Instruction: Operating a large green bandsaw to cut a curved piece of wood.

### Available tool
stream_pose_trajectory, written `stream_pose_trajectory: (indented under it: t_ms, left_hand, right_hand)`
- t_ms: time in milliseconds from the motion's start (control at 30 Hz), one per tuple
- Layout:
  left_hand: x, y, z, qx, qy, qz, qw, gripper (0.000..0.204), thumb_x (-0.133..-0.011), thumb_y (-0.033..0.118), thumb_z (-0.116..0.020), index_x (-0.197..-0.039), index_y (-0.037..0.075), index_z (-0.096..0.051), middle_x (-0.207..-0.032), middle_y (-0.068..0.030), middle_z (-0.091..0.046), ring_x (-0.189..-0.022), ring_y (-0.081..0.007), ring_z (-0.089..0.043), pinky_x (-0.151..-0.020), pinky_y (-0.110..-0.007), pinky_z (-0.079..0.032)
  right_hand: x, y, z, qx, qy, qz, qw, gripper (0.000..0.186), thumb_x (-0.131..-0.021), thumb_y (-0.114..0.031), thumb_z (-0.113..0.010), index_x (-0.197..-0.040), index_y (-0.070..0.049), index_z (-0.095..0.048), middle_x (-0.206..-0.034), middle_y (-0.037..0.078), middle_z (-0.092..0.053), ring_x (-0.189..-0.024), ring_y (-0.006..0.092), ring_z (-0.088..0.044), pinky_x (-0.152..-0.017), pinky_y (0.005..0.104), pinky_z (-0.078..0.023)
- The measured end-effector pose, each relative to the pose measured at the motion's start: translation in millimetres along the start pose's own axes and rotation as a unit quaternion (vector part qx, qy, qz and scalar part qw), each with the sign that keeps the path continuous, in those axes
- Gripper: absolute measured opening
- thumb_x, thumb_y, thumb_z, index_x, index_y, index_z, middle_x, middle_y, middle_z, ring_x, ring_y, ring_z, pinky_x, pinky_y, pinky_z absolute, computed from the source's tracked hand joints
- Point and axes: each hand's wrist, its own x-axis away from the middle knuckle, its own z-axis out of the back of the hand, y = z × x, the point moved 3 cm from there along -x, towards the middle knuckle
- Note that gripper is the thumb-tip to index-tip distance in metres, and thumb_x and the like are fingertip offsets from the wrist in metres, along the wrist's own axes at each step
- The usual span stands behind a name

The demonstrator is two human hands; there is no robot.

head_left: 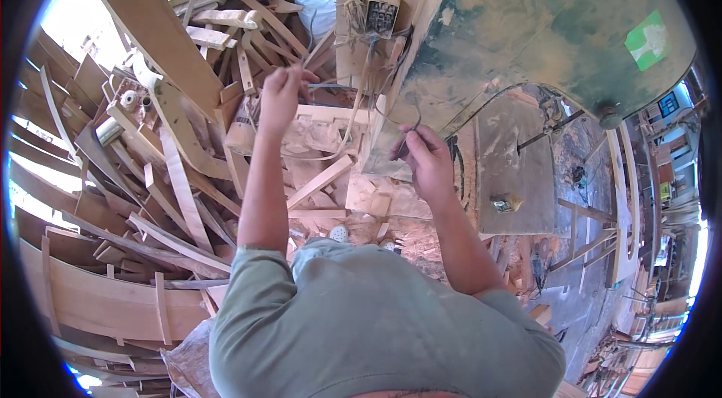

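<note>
My left hand (279, 99) is raised in front of the wood pile, its fingers pinched together. A thin dark line rises near the fingertips and a narrow bluish strip (335, 85) runs off to their right; whether either is in the grip is unclear. My right hand (426, 163) is closed around a thin dark wire-like piece (416, 114) beside the lower left edge of a large, dusty green machine housing (519, 30). Between the hands, a pale cable (361, 90) hangs from a dust-coated electrical box (381, 16) with an open front.
Offcuts (248, 37) are heaped behind my left hand. Curved boards (113, 278) stack up along the left. A tall wooden plank (150, 22) leans there too. On the right, a small box (507, 202) sits on a grey panel (519, 165). Wood chips cover the ground before me.
</note>
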Motion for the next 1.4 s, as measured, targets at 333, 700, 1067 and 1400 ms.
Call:
stream_pose_trajectory:
  t_ms: [333,700,1067,1400]
  left_hand:
    - [31,-31,-37,-0.013,-0.028,0.012,0.999,0.034,-0.1,0.022,-0.055,-0.076,-0.001,-0.061,-0.061,-0.0029,-0.058,-0.054,-0.008,-0.057,-0.052,-0.026,-0.045]
    - [-7,2,-57,-0.169,-0.015,-0.105,0.98,0.033,-0.094,0.02,-0.058,-0.074,-0.005,-0.056,-0.067,-0.026,-0.053,-0.062,-0.0432,-0.053,-0.058,-0.044,-0.043]
    - [-25,-10,-49,-0.176,-0.047,-0.054,0.982,0.029,-0.098,0.021,-0.056,-0.092,-0.007,-0.065,-0.063,-0.0011,-0.052,-0.064,-0.007,-0.043,-0.059,-0.029,-0.042]
    - [-36,-19,-49,-0.158,-0.04,-0.09,0.982,0.027,-0.098,0.018,-0.057,-0.093,-0.006,-0.066,-0.062,-0.0019,-0.052,-0.062,-0.007,-0.043,-0.057,-0.028,-0.04]
  right_hand:
    - [-77,-16,-32,0.118,0.035,0.023,0.992,0.019,-0.094,-0.018,-0.063,-0.095,0.0,-0.067,-0.082,0.005,-0.068,-0.07,0.0092,-0.06,-0.066,0.0241,-0.048]
    - [-77,0,-20,0.132,0.049,0.012,0.99,0.018,-0.095,-0.018,-0.062,-0.1,-0.002,-0.067,-0.081,0.002,-0.066,-0.067,0.0084,-0.057,-0.061,0.0231,-0.044]
    - [-75,0,-6,0.128,0.068,0.026,0.989,0.017,-0.095,-0.016,-0.062,-0.1,-0.001,-0.068,-0.081,0.003,-0.067,-0.066,0.0071,-0.056,-0.061,0.0225,-0.046]
    - [-73,-1,-11,0.142,0.063,0.031,0.987,0.018,-0.095,-0.017,-0.063,-0.102,-0.001,-0.068,-0.082,0.003,-0.066,-0.068,0.0089,-0.058,-0.063,0.0233,-0.046]
